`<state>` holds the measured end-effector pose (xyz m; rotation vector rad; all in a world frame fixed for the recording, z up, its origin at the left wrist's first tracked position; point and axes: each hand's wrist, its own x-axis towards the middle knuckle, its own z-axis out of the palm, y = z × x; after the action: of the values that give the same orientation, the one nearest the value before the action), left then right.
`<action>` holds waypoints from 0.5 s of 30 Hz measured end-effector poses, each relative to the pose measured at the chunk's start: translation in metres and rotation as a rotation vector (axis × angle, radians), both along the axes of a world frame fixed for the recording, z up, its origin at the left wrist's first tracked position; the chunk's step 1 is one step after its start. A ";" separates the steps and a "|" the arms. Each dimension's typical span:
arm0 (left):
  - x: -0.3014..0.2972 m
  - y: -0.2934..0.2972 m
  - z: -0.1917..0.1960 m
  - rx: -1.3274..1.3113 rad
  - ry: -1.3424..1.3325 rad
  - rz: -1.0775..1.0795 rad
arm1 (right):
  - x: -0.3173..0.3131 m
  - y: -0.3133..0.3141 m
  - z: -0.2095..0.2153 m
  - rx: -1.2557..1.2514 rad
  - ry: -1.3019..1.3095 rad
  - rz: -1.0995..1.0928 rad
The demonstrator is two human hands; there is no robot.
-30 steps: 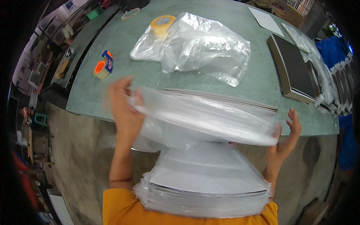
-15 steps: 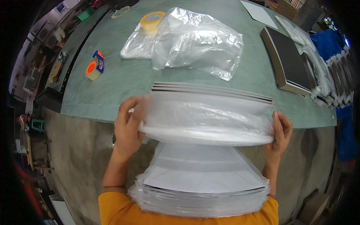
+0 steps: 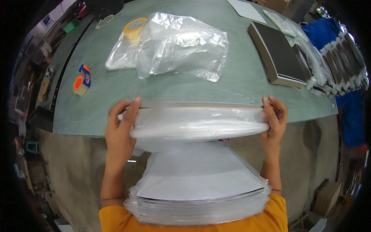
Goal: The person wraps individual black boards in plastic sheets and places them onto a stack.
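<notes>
In the head view we see a plastic-wrapped bundle of flat sheets (image 3: 199,121) held edge-on over the near edge of the green table (image 3: 239,83). Its long axis runs left to right, level with the table edge, and its thin side faces the camera, somewhat blurred. We count two hands on it. The left hand (image 3: 120,129) clasps the left end, fingers curled over the top edge. The right hand (image 3: 273,120) presses flat against the right end, fingers upright.

Below the bundle, against the orange shirt, lies one stack of wrapped white sheets (image 3: 199,189); we cannot count the sheets in it.

On the table we count one heap of crumpled clear bags (image 3: 174,48), one yellow tape roll (image 3: 133,29) touching the heap's left side, and one orange tape dispenser (image 3: 81,82) well apart to the left. At the right rests a dark flat board (image 3: 280,54), beside more wrapped stacks (image 3: 315,63) and a blue pile (image 3: 340,54).
</notes>
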<state>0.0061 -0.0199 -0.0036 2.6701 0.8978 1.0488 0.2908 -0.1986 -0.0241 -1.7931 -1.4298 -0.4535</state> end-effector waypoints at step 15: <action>-0.038 0.005 0.003 -0.269 -0.219 -0.243 | -0.004 -0.027 0.017 0.111 0.515 0.270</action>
<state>-0.0320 -0.0154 -0.0005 2.3183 0.6064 1.0538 0.2866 -0.2252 -0.0068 -1.4600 -1.2237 0.0689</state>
